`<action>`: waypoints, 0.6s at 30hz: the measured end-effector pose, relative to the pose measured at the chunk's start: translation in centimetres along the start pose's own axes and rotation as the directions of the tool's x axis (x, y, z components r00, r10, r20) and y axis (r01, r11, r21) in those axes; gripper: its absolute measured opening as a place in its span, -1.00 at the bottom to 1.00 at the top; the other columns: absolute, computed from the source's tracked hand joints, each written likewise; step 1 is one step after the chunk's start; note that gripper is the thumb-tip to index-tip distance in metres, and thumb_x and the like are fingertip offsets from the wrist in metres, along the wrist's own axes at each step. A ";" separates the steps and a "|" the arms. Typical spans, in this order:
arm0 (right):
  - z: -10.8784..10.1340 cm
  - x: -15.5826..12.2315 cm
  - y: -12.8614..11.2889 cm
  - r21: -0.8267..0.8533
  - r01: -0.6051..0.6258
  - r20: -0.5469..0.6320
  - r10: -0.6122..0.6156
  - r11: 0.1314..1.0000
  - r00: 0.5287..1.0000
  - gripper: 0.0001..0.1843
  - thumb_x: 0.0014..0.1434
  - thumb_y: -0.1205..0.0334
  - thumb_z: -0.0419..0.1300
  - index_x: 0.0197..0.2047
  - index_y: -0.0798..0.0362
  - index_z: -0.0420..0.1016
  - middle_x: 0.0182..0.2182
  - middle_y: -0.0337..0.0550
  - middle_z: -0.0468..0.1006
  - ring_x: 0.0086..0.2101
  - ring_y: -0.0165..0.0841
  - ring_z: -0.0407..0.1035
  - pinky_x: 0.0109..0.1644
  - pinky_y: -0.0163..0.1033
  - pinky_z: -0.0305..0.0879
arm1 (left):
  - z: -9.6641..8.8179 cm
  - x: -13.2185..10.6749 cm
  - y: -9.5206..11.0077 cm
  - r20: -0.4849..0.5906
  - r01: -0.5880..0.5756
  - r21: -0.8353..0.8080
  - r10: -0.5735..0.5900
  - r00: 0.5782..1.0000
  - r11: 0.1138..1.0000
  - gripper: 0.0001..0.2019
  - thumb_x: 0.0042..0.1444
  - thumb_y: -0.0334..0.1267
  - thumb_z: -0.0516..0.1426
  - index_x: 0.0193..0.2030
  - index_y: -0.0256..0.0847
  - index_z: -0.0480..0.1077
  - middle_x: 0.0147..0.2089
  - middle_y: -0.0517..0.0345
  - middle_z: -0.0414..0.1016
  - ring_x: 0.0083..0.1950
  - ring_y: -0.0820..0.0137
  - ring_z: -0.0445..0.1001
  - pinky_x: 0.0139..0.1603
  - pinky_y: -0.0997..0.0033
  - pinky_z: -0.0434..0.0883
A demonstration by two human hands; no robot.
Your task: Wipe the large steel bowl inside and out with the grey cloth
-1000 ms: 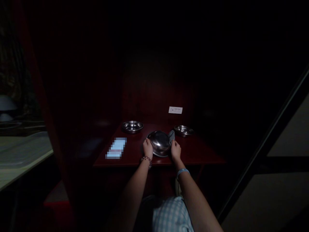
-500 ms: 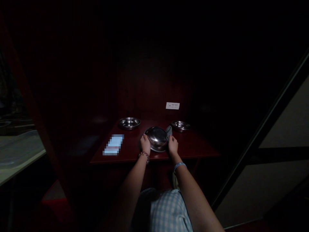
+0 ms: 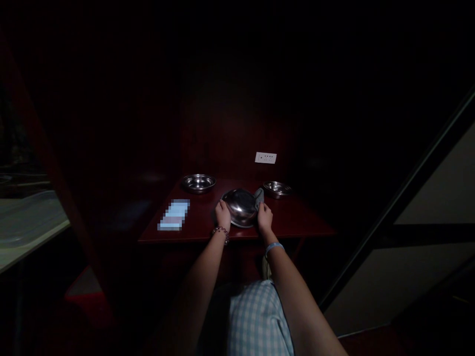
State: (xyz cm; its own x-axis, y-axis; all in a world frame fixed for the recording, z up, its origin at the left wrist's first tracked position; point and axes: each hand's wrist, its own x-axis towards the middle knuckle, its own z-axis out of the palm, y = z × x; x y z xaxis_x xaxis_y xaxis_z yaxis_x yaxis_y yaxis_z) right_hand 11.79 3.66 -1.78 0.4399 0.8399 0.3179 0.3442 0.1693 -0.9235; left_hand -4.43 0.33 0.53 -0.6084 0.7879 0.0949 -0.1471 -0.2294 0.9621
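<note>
A shiny metal bowl (image 3: 238,206) is held bottom up over the front half of the dark red table (image 3: 203,228). My left hand (image 3: 223,215) is closed on its left rim, thumb on top. At the right rim my right hand (image 3: 264,217) is closed on a grey cloth (image 3: 259,197), which it presses against the metal. Two more metal bowls stand upright behind: one bowl (image 3: 199,183) at the back left, another bowl (image 3: 276,189) at the back right.
A lit, blurred-out phone-like screen (image 3: 173,215) lies on the table's left side. On the back wall sits a white socket panel (image 3: 265,157). Dark walls rise on both sides. A pale surface with a clear plastic tray (image 3: 31,215) stands at far left.
The whole view has shifted slightly, so the table appears a little higher. Both hands keep their hold on the bowl and cloth, with hardly any other movement.
</note>
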 end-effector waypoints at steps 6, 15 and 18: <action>0.0 0.0 0.3 0.024 0.029 -0.030 -0.028 0.999 0.999 -0.50 0.37 -0.12 0.14 -0.10 0.06 0.80 -0.10 0.15 0.83 -0.01 0.01 0.68 0.17 -0.06 0.51 | -0.1 -0.2 0.2 0.012 0.046 -0.009 -0.046 0.999 0.999 -0.53 0.52 -0.30 0.00 -0.51 -0.10 0.31 -0.46 0.13 0.43 -0.36 0.31 0.42 -0.17 0.32 0.40; -0.1 -0.9 -1.0 -0.153 0.149 0.075 -0.139 0.977 0.988 -0.34 0.49 -0.01 -0.04 0.38 0.08 0.65 0.26 0.15 0.72 0.26 -0.05 0.59 0.36 -0.01 0.46 | -0.2 0.3 -0.6 0.029 -0.009 -0.022 0.009 1.000 1.000 -0.55 0.50 -0.20 0.05 -0.51 -0.10 0.34 -0.45 0.13 0.47 -0.34 0.30 0.44 -0.17 0.31 0.41; 0.0 -2.2 -2.1 -0.189 0.484 0.259 -0.433 0.854 0.864 -0.34 0.50 0.10 -0.03 0.52 0.02 0.54 0.49 0.06 0.52 0.47 -0.13 0.37 0.59 0.09 0.22 | -0.2 0.5 -0.6 -0.021 0.001 -0.014 -0.001 1.000 1.000 -0.56 0.49 -0.22 0.02 -0.49 -0.10 0.34 -0.43 0.09 0.49 -0.35 0.28 0.45 -0.15 0.28 0.42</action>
State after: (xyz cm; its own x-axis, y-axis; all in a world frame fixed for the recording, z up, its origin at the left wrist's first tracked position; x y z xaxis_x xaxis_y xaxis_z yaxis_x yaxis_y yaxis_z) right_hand 10.13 1.48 -0.54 0.0165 0.7856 0.6185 0.6637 0.4541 -0.5944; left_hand -4.76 0.76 -0.07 -0.6246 0.7760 0.0883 -0.1586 -0.2367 0.9585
